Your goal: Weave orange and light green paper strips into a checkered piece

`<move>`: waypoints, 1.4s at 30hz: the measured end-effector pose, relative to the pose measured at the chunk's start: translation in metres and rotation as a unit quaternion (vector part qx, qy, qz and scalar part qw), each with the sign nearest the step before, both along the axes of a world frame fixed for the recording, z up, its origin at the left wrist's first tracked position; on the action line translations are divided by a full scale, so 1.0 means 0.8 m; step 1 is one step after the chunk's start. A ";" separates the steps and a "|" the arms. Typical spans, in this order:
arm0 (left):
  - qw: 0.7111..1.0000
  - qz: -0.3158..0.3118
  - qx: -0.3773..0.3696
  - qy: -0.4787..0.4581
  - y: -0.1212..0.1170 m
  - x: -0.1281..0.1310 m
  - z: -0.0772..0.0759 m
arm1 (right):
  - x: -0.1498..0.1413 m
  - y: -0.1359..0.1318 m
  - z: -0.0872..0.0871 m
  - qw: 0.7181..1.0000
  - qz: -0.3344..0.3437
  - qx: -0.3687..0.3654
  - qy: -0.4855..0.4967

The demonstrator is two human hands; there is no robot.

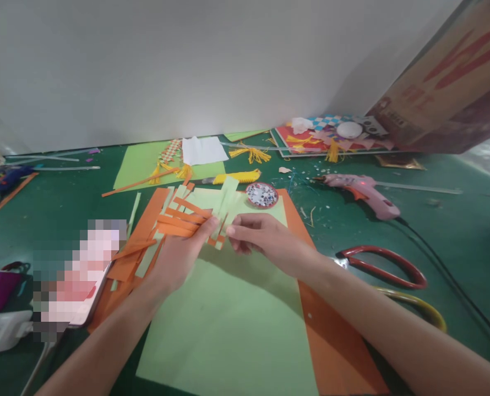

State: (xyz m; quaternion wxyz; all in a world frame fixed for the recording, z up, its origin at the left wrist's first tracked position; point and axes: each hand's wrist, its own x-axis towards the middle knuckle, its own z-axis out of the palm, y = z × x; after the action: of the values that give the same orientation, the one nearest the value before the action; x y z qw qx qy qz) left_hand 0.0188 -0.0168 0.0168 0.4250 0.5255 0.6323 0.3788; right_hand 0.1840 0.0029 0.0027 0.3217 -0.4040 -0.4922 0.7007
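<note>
Hands pinching paper strips, scissors near

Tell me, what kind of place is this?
It looks like a craft table. Both hands, left hand and right hand, pinch woven paper strips, and a pink glue gun and red scissors lie on the green table.

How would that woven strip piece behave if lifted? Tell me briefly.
The woven piece, pinched between the left hand and right hand, is thin paper, so it is probably light and floppy. Its strips splay loose at the ends, so they may well slide apart or tear if tugged.
</note>
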 end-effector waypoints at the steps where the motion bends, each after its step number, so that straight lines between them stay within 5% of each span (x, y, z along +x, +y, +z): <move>1: 1.000 0.004 0.003 -0.005 0.000 0.000 -0.002 | 0.001 0.000 -0.001 1.000 0.010 0.001 0.000; 22: 0.994 -0.099 0.043 -0.016 0.002 -0.003 -0.004 | 0.002 0.002 0.001 0.997 0.031 0.036 -0.066; 32: 0.998 -0.031 0.039 -0.029 0.001 0.002 -0.014 | -0.001 -0.001 0.002 0.997 0.032 0.026 -0.058; 42: 0.993 -0.058 0.043 -0.094 0.001 0.007 -0.008 | -0.012 -0.006 -0.004 0.998 0.038 0.037 -0.043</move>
State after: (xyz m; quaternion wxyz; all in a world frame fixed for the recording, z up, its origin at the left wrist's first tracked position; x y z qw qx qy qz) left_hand 0.0243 -0.0162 0.0103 0.4805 0.5413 0.5410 0.4283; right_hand 0.1748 -0.0023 -0.0003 0.2879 -0.4024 -0.5463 0.6759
